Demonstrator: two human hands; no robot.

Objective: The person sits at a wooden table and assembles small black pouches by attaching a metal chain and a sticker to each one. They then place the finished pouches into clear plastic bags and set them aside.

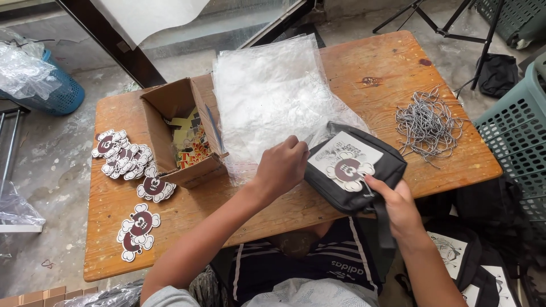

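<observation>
Your right hand, low and right of centre, pinches the front edge and strap of the small black pouch, which rests on the counter edge with a flower-shaped tag on its face. Your left hand, fingers curled shut, pinches the near edge of the clear plastic bags stacked at centre. This looks like the bagging step: one bag must be peeled free and opened. Farther off, an open cardboard box sits left and a pile of ball chains right.
</observation>
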